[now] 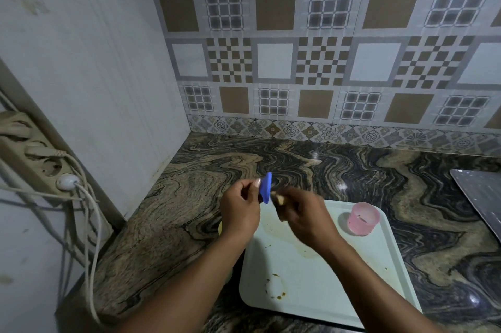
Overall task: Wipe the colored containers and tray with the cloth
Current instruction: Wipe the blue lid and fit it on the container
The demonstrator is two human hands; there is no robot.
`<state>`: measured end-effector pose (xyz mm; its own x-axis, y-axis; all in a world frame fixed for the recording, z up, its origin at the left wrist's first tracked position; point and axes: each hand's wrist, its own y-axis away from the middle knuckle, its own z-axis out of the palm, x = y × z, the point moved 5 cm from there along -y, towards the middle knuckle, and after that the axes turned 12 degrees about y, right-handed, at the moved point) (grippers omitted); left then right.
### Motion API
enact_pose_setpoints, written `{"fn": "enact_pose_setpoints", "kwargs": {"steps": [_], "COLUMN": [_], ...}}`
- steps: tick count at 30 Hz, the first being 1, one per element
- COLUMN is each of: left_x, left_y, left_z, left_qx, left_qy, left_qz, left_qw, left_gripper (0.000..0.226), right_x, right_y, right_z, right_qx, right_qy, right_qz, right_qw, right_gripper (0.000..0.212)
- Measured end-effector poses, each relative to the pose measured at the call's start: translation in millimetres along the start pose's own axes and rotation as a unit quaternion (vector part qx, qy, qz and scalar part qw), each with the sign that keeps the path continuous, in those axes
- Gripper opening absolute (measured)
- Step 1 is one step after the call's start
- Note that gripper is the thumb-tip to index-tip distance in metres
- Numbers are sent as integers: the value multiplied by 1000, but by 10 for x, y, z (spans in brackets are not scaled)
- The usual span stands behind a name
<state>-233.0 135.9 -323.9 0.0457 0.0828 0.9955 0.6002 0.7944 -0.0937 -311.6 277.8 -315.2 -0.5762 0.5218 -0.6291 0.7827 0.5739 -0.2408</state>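
My left hand [240, 208] holds a small blue container piece [266, 188] on edge above the counter, fingers curled round it. My right hand [303, 214] grips a small yellowish cloth [279, 199] and presses it against the blue piece. Below my hands lies a pale rectangular tray [352, 273] with brown stains. A pink translucent container [362, 218] stands upright at the tray's far right corner. A yellowish container [221, 228] shows only as a sliver behind my left wrist, left of the tray.
The marbled brown-and-black counter [189, 197] runs to a patterned tile wall. A power strip with white cables [40, 159] hangs at the left. A grey metal sheet [482, 194] lies at the right edge.
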Motion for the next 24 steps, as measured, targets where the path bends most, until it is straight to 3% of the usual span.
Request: {"fn": "enact_pose_setpoints", "kwargs": {"steps": [1,3,4,6,8,11,13,20,24], "left_x": [26,86,107,69,-39,-194,-212,-206,-215], "left_y": [-14,-4,16,29,-3,-48,-42,-363,-660], "left_z": [-15,1,24,42,15,-12,-18,-292,-491], "left_qx": [-5,-20,-28,-35,-40,-72,-75,4,-1], "left_qy": [-17,-42,-52,-59,-36,-5,8,-43,-109], "left_qz": [23,76,104,140,121,75,58,18,18], "left_qw": [1000,996,993,988,991,995,995,999,994], "left_gripper": [11,8,7,8,12,20,9,8,8], "right_x": [65,43,-41,-200,-239,-133,-119,74,307], "right_y": [-21,-24,-4,34,47,42,67,1,-109], "right_z": [-5,90,145,206,228,287,319,396,475], "right_qx": [4,-28,-57,-105,-134,-141,-137,-83,-62], "right_qy": [-86,-305,-378,-435,-482,-513,-512,-569,-532], "right_qz": [73,190,211,210,217,272,295,391,403], "right_qw": [994,933,900,869,838,801,795,719,742], "right_gripper": [31,36,33,28,30,37,35,28,21]}}
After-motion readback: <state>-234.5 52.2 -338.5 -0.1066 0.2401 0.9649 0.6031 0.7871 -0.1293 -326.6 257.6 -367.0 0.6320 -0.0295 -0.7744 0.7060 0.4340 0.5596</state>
